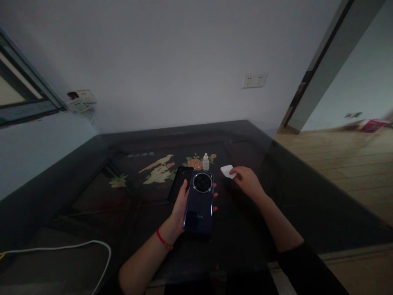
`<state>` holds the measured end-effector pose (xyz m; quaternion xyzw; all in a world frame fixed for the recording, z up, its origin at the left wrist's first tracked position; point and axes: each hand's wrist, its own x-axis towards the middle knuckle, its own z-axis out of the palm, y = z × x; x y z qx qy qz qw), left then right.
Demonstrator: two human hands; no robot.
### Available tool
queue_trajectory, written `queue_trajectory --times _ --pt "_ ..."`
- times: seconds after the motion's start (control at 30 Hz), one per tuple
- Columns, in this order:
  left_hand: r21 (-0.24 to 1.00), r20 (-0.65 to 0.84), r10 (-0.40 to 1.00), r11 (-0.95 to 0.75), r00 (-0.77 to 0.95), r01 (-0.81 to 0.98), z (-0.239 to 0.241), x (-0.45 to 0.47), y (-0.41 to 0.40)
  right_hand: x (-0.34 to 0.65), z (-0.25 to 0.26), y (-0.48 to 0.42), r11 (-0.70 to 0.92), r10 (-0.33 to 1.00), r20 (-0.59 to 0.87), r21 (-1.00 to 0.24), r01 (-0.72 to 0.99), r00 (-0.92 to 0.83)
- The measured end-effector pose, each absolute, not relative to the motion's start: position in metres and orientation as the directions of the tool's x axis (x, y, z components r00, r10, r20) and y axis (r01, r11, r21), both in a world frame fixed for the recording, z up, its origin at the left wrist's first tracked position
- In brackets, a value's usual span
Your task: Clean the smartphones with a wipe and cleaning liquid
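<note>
A dark blue smartphone (199, 209) lies back side up in my left hand (180, 205), whose fingers wrap round both its long edges. Its large round camera ring faces me. Between the thumb and fingers of my right hand (246, 180) is a small white cloth or tissue (227, 171), pinched at its right side; which of the two I cannot tell. Just beyond the phone's top end stands a small clear dropper bottle (205, 162) with a white tip. A black phone case (179, 182) rests on the table left of the phone, partly hidden by my left hand.
The dark glossy table (245, 246) carries an inlaid picture of a bird (158, 164) and flowers. A white cable (61, 247) curves over its near left part. Behind it is a wall with a socket (254, 80); wooden floor (331, 159) shows at the right.
</note>
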<state>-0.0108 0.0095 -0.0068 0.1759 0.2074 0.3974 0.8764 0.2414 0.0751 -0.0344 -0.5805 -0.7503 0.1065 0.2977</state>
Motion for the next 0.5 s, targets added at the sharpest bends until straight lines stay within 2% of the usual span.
queue_trajectory --times 0.13,0.23,0.4,0.5 --pt "0.491 -0.219 0.780 0.607 0.586 -0.625 -0.005 -0.010 0.009 0.249 -0.038 0.066 0.327 0.944 0.211 -0.498 0.803 -0.254" --pt "0.488 -0.249 0.783 0.609 0.570 -0.625 -0.004 -0.009 0.009 0.251 -0.037 0.061 0.334 0.943 0.191 -0.528 0.781 -0.274" --pt "0.467 -0.266 0.799 0.596 0.539 -0.653 -0.003 -0.007 0.011 0.238 -0.022 0.060 0.348 0.926 0.343 -0.608 0.714 -0.159" --pt "0.510 -0.303 0.853 0.522 0.425 -0.684 -0.001 -0.002 0.013 0.210 -0.013 0.052 0.375 0.911 0.397 -0.683 0.626 -0.112"
